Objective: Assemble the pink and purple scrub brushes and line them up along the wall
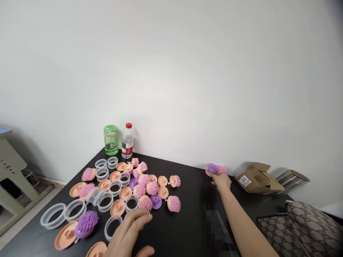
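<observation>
My right hand [222, 181] is stretched out to the back of the black table, its fingers closed on a purple scrub brush [213, 167]. Pink bristles [223, 169] show right beside it, against the wall. Low in the picture, my left hand [128, 232] is open with nothing in it, thumb apart from the fingers. Near it are a clear plastic ring [112, 227], a peach disc-shaped cap [97, 250] and a pink-bristled brush head [145, 203]. Further left, a larger purple brush head [86, 224] leans on a peach cap [65, 235].
Loose rings, caps and brush heads spread over the table's left half. A green container [110, 140] and a red-capped water bottle [127, 141] stand at the back. To the right are a torn cardboard package [258, 179], a shiny cylinder [291, 181] and a patterned bag [308, 225].
</observation>
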`<state>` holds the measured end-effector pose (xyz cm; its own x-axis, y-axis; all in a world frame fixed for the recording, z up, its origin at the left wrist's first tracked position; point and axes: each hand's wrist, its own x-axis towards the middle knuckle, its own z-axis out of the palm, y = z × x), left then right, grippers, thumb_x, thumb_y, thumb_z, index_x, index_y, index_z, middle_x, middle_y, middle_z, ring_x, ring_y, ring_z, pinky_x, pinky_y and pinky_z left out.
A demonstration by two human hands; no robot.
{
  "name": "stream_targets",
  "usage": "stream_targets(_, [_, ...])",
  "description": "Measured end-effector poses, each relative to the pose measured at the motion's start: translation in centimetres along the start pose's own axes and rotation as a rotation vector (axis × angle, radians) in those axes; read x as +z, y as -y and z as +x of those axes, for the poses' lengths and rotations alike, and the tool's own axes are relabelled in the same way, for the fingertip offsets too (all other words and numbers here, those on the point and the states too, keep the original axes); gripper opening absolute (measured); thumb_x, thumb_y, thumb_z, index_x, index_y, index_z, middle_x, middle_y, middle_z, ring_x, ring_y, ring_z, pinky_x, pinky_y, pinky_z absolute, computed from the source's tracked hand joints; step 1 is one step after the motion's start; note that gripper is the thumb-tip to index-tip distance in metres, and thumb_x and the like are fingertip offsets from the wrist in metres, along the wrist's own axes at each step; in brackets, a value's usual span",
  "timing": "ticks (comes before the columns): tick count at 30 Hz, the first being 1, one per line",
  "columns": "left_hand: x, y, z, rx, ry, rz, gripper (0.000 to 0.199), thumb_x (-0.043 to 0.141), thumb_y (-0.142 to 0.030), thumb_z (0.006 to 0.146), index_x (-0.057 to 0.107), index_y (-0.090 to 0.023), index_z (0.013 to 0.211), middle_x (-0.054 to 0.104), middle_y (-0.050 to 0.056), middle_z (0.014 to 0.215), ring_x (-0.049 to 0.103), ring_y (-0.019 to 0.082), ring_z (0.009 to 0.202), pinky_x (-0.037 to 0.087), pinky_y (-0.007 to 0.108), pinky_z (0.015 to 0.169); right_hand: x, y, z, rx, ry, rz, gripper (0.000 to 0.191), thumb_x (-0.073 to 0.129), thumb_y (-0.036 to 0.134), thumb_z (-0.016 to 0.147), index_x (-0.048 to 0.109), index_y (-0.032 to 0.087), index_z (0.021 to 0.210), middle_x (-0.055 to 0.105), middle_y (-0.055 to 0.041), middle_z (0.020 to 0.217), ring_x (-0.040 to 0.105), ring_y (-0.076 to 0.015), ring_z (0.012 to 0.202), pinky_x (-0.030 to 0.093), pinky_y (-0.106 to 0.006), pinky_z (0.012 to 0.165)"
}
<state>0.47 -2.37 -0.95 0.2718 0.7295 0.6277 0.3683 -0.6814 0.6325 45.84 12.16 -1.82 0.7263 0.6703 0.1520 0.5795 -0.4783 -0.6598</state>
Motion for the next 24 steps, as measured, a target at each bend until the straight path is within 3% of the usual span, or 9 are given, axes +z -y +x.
stream_targets(3, [-1.3, 0.2, 0.8, -0.013, 0.003, 0.037, 0.038, 0.060, -0.037, 0.095, 0.051, -0.029, 0.131, 0.062, 0.011, 0.120, 0.063, 0.025, 0.106, 0.057, 0.036, 0.089, -0.5, 1.5, -3.2, -0.106, 0.090, -0.015, 0.026, 0.063, 0.032, 0.096, 0.063, 0.015, 0.115, 0.069, -0.0069, 0.106, 0.069, -0.0187, 0.086, 0.059, -0.036, 0.075])
stream_targets(6, [-2.3, 0.6, 1.8, -0.047, -0.078, 0.023, 0.036, 0.061, -0.026, 0.093, 0.048, -0.027, 0.127, 0.059, 0.011, 0.120, 0.064, 0.022, 0.092, 0.057, 0.038, 0.083, -0.4, 3.8, -8.9, -0.389, 0.202, 0.019, 0.016, 0.064, 0.027, 0.088, 0.067, 0.016, 0.099, 0.072, -0.0072, 0.090, 0.071, -0.0222, 0.081, 0.059, -0.034, 0.075])
stream_targets(10, [-2.6, 1.6, 2.7, -0.110, -0.200, -0.048, 0.030, 0.060, -0.026, 0.094, 0.050, -0.025, 0.122, 0.055, 0.009, 0.118, 0.060, 0.020, 0.094, 0.055, 0.038, 0.082, 0.0, 7.3, -17.9, -0.838, 0.361, 0.040, 0.015, 0.064, 0.025, 0.084, 0.070, 0.025, 0.098, 0.073, -0.0044, 0.103, 0.066, -0.0265, 0.102, 0.054, -0.039, 0.090])
stream_targets(13, [-2.5, 2.5, 3.0, -0.185, -0.258, -0.139, 0.027, 0.060, -0.028, 0.093, 0.051, -0.024, 0.118, 0.054, 0.008, 0.116, 0.058, 0.022, 0.101, 0.054, 0.037, 0.085, 1.2, 9.5, -22.9, -1.048, 0.397, 0.000, 0.019, 0.063, 0.016, 0.085, 0.071, 0.026, 0.099, 0.073, -0.0041, 0.106, 0.061, -0.0272, 0.107, 0.049, -0.042, 0.098])
stream_targets(19, [-2.6, 3.3, 3.4, -0.227, -0.273, -0.143, 0.021, 0.061, -0.029, 0.092, 0.052, -0.022, 0.110, 0.055, 0.007, 0.110, 0.058, 0.022, 0.102, 0.053, 0.037, 0.083, 4.2, 10.6, -26.6, -1.136, 0.304, -0.139, 0.021, 0.069, 0.000, 0.073, 0.069, 0.020, 0.080, 0.071, -0.0113, 0.094, 0.060, -0.0347, 0.096, 0.052, -0.046, 0.081])
stream_targets(24, [-2.7, 2.9, 3.4, -0.222, -0.243, -0.134, 0.022, 0.061, -0.027, 0.092, 0.052, -0.021, 0.110, 0.056, 0.008, 0.110, 0.058, 0.023, 0.100, 0.052, 0.038, 0.083, 3.6, 8.8, -27.6, -1.145, 0.246, -0.137, 0.013, 0.071, 0.010, 0.080, 0.065, 0.022, 0.076, 0.070, -0.0077, 0.085, 0.061, -0.0315, 0.092, 0.052, -0.044, 0.081])
